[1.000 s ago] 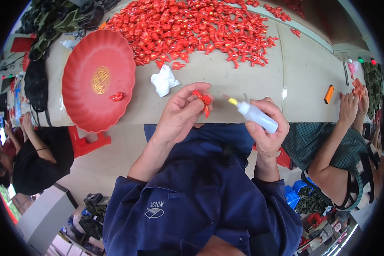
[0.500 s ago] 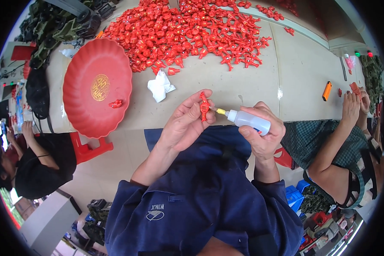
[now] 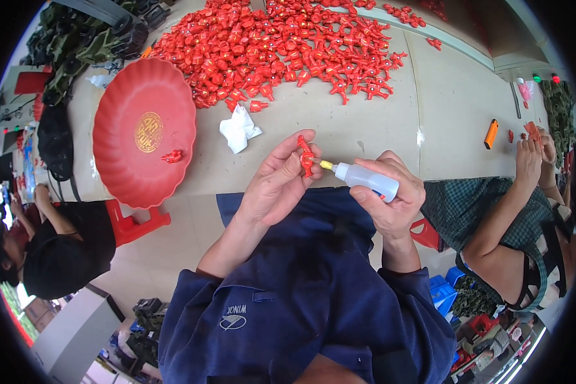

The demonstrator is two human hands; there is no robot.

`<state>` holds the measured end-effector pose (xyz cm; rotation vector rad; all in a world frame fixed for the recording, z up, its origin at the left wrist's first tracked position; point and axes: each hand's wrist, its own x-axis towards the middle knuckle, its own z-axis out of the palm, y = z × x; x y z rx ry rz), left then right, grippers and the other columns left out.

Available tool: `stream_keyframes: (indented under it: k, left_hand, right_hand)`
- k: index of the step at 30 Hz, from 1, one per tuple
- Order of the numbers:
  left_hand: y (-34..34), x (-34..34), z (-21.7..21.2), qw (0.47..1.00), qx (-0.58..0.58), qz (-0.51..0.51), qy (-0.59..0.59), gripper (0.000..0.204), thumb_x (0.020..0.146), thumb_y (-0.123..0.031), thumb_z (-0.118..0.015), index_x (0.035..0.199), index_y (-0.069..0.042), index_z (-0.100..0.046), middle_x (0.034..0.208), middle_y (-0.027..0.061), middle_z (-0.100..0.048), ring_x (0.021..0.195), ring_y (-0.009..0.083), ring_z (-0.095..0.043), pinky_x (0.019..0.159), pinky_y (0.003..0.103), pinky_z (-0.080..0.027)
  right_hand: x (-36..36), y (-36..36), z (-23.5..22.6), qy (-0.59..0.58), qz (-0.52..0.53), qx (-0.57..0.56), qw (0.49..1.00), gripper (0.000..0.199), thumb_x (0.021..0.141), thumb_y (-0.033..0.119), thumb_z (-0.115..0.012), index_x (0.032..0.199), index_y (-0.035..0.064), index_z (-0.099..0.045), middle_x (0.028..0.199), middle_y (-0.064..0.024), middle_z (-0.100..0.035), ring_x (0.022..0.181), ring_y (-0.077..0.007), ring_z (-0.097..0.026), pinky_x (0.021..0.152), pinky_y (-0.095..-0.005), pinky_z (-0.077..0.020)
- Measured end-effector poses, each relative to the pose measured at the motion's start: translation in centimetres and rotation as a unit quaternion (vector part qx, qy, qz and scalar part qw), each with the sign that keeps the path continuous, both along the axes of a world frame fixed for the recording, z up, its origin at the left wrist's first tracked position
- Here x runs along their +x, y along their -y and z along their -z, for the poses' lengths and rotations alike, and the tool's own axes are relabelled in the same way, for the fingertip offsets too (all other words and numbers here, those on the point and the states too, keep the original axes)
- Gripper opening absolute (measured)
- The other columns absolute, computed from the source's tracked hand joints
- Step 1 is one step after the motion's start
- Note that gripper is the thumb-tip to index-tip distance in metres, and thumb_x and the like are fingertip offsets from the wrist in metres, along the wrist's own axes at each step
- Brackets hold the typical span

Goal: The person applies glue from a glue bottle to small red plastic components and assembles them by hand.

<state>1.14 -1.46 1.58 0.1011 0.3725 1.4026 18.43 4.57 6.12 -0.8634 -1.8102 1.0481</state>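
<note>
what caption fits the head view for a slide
Left hand holds a small red plastic figure while right hand touches a squeeze bottle's yellow nozzle to it.

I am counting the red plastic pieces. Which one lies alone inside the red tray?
The small red piece right of the tray's gold emblem; the others are heaped on the table or pinched in the left hand.

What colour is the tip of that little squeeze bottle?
Yellow: the nozzle tip on the translucent white squeeze bottle, seen in the head view.

Bottle tip (image 3: pixel 326 165) now at figure (image 3: pixel 306 157).
</note>
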Motion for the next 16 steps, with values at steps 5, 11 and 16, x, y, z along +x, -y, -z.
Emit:
stream_keyframes:
  k: [5, 11, 16]
  left_hand:
    - [-0.01, -0.06, 0.06, 1.000, 0.003, 0.001, -0.023, 0.037, 0.090, -0.013, -0.051, 0.125, -0.006, -0.044, 0.107, 0.0070, -0.055, 0.094, 0.0132, -0.051, 0.086, 0.029, -0.041]
    - [0.04, -0.06, 0.33, 1.000, -0.007, -0.001, -0.024, 0.037, 0.089, -0.013, -0.051, 0.125, -0.010, -0.044, 0.111, 0.0056, -0.054, 0.100, 0.0129, -0.051, 0.088, 0.030, -0.040]
    - [0.04, -0.36, 0.96, 1.000, 0.020, 0.020, -0.008, 0.039, 0.089, -0.014, -0.052, 0.127, -0.011, -0.043, 0.114, 0.0059, -0.053, 0.106, 0.0152, -0.050, 0.092, 0.031, -0.038]
  right_hand:
    - [0.03, 0.00, 0.04, 0.009, 0.002, -0.008, 1.000, 0.034, 0.064, 0.013, -0.075, 0.090, -0.0055, -0.065, 0.066, -0.0079, -0.060, 0.057, -0.0130, -0.048, 0.050, -0.0240, -0.0351]
    - [0.03, -0.11, -0.18, 0.002, -0.021, 0.018, 1.000, 0.034, 0.060, 0.008, -0.078, 0.090, -0.0029, -0.065, 0.066, -0.0068, -0.060, 0.055, -0.0137, -0.048, 0.049, -0.0251, -0.0365]
    - [0.27, -0.03, -0.23, 0.011, -0.019, 0.012, 1.000, 0.035, 0.060, 0.009, -0.078, 0.090, -0.0022, -0.066, 0.067, -0.0065, -0.061, 0.055, -0.0143, -0.048, 0.049, -0.0250, -0.0367]
